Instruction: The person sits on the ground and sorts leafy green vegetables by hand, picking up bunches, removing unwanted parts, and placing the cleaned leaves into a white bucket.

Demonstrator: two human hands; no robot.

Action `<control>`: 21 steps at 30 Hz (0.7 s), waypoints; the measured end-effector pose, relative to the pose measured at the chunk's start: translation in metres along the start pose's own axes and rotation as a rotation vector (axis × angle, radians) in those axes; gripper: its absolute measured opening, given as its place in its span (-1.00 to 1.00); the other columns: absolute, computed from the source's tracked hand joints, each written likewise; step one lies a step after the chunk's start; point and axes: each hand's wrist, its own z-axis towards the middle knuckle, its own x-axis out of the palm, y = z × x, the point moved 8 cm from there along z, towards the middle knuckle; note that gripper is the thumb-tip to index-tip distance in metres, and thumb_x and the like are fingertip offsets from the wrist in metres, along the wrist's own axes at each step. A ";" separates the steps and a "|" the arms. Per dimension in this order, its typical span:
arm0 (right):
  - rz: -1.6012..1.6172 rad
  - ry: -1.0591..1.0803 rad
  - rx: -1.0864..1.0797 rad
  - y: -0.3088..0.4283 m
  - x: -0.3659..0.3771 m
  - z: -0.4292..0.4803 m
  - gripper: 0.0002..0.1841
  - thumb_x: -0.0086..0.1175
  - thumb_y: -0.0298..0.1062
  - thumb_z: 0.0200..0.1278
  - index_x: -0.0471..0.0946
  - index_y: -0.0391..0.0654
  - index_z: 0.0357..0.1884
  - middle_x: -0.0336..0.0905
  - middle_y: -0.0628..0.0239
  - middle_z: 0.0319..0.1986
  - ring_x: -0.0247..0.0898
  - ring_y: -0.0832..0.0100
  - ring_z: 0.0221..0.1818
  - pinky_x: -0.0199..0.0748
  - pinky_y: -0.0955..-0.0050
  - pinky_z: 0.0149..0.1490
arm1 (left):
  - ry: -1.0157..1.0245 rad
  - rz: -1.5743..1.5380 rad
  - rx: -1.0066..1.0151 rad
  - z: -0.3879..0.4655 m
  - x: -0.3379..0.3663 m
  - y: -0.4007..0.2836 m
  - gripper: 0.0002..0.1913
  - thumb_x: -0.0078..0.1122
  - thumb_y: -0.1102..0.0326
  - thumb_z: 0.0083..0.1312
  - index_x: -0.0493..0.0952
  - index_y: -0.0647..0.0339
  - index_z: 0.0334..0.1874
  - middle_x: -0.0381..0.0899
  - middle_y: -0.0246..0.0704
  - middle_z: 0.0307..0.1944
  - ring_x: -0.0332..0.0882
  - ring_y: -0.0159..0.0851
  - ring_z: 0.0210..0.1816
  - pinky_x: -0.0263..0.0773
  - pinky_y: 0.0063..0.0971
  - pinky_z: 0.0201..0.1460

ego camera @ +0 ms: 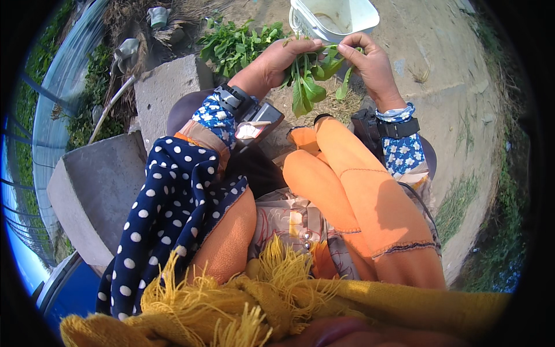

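Note:
My left hand [288,58] is closed around a small bunch of leafy greens [307,93], whose leaves hang down below the fingers. To its right, my right hand [368,54] pinches a single leafy stem [344,84] between thumb and forefinger. Both hands are raised close together in front of the near side of a white plastic bucket [312,30]. On the ground just beyond my left forearm lies a larger pile of loose greens [238,45]. Part of the held stems is hidden by my left fingers.
Concrete blocks [167,93] [99,182] stand at the left. Beyond them are work gloves [126,52], a pale stick [113,104] and plastic sheeting [65,95]. Dry straw [347,102] lies on bare soil under my hands. A polka-dot cloth [160,208] covers my left side.

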 end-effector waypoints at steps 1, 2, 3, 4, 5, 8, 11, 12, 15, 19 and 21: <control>0.123 -0.042 0.002 -0.003 -0.009 0.002 -0.90 0.08 -0.33 0.23 0.48 -0.09 -0.27 0.43 0.54 -0.45 0.25 0.78 -0.42 0.13 0.81 -0.47 | -0.028 -0.038 -0.028 0.001 -0.003 0.002 -0.75 0.17 0.21 0.22 0.51 0.22 -0.17 0.56 -0.39 -0.37 0.54 -0.43 -0.36 0.49 -0.57 -0.30; 0.246 -0.083 0.003 -0.007 -0.020 0.005 -0.92 0.06 -0.34 0.24 0.46 -0.08 -0.27 0.42 0.54 -0.45 0.25 0.79 -0.44 0.08 0.82 -0.51 | -0.061 -0.072 -0.050 0.002 -0.005 0.005 -0.73 0.10 0.21 0.25 0.51 0.23 -0.12 0.56 -0.37 -0.32 0.53 -0.43 -0.34 0.50 -0.57 -0.29; 0.373 -0.120 0.004 -0.007 -0.027 0.007 -0.93 0.04 -0.35 0.24 0.45 -0.06 -0.27 0.41 0.53 -0.46 0.24 0.80 -0.46 0.03 0.83 -0.54 | -0.061 -0.073 -0.042 0.002 -0.006 0.003 -0.72 0.07 0.21 0.26 0.51 0.24 -0.11 0.56 -0.37 -0.31 0.52 -0.44 -0.34 0.49 -0.59 -0.31; 0.458 -0.164 0.016 -0.006 -0.036 0.007 -0.93 -0.01 -0.38 0.25 0.42 -0.08 -0.25 0.44 0.49 -0.41 0.30 0.74 -0.46 0.09 0.81 -0.55 | -0.061 -0.074 -0.033 0.001 -0.007 0.001 -0.72 0.04 0.21 0.27 0.51 0.25 -0.09 0.56 -0.37 -0.29 0.52 -0.44 -0.35 0.48 -0.60 -0.32; 0.490 -0.181 0.013 -0.002 -0.040 0.007 -0.94 0.00 -0.40 0.23 0.42 -0.09 -0.27 0.44 0.48 -0.44 0.31 0.73 -0.47 0.09 0.80 -0.56 | -0.061 -0.075 -0.023 0.000 -0.008 -0.001 -0.71 0.01 0.21 0.28 0.51 0.26 -0.08 0.56 -0.36 -0.28 0.51 -0.45 -0.35 0.47 -0.61 -0.34; 0.512 -0.202 0.034 -0.007 -0.050 0.012 -0.95 -0.01 -0.46 0.19 0.43 -0.15 -0.30 0.44 0.41 -0.50 0.33 0.69 -0.51 0.08 0.76 -0.61 | -0.027 -0.094 -0.004 0.006 -0.014 0.000 -0.71 -0.05 0.28 0.28 0.44 0.27 -0.02 0.54 -0.36 -0.31 0.51 -0.39 -0.39 0.48 -0.54 -0.34; 0.372 -0.213 0.145 -0.032 -0.049 0.023 -0.94 -0.01 -0.49 0.19 0.43 -0.17 -0.29 0.44 0.38 -0.50 0.33 0.67 -0.52 0.10 0.75 -0.61 | -0.127 -0.162 0.023 0.010 -0.024 0.001 -0.72 -0.05 0.32 0.26 0.40 0.28 -0.02 0.53 -0.32 -0.32 0.51 -0.33 -0.39 0.51 -0.43 -0.30; 0.398 -0.208 0.147 -0.048 -0.054 0.033 -0.91 -0.01 -0.50 0.19 0.44 -0.18 -0.25 0.44 0.39 -0.51 0.33 0.67 -0.52 0.12 0.75 -0.60 | -0.177 -0.187 0.030 0.011 -0.024 0.000 -0.71 -0.06 0.34 0.26 0.39 0.29 -0.02 0.52 -0.31 -0.32 0.51 -0.30 -0.39 0.52 -0.40 -0.29; 0.428 -0.341 0.142 -0.063 -0.066 0.071 -0.89 0.00 -0.50 0.19 0.44 -0.19 -0.23 0.44 0.38 -0.48 0.33 0.65 -0.51 0.16 0.73 -0.58 | -0.269 -0.260 0.062 0.005 -0.027 -0.008 -0.73 -0.04 0.35 0.25 0.38 0.32 -0.05 0.51 -0.26 -0.31 0.52 -0.25 -0.39 0.52 -0.33 -0.29; 0.510 -0.306 0.165 -0.065 -0.079 0.125 -0.63 0.06 -0.37 0.17 0.37 -0.18 0.04 0.42 0.31 -0.17 0.36 0.42 -0.17 0.41 0.39 -0.11 | -0.232 -0.272 0.051 0.001 -0.024 -0.010 -0.69 -0.07 0.37 0.24 0.32 0.30 0.01 0.50 -0.24 -0.31 0.52 -0.22 -0.38 0.53 -0.28 -0.32; 0.319 -0.327 0.288 -0.068 -0.076 0.128 -0.40 0.06 -0.25 0.19 0.18 -0.12 0.27 0.25 0.19 0.11 0.17 0.23 0.13 0.24 0.16 0.15 | -0.176 -0.271 0.076 0.004 -0.025 -0.013 -0.57 -0.11 0.43 0.19 0.24 0.31 0.14 0.51 -0.23 -0.28 0.52 -0.24 -0.32 0.53 -0.29 -0.25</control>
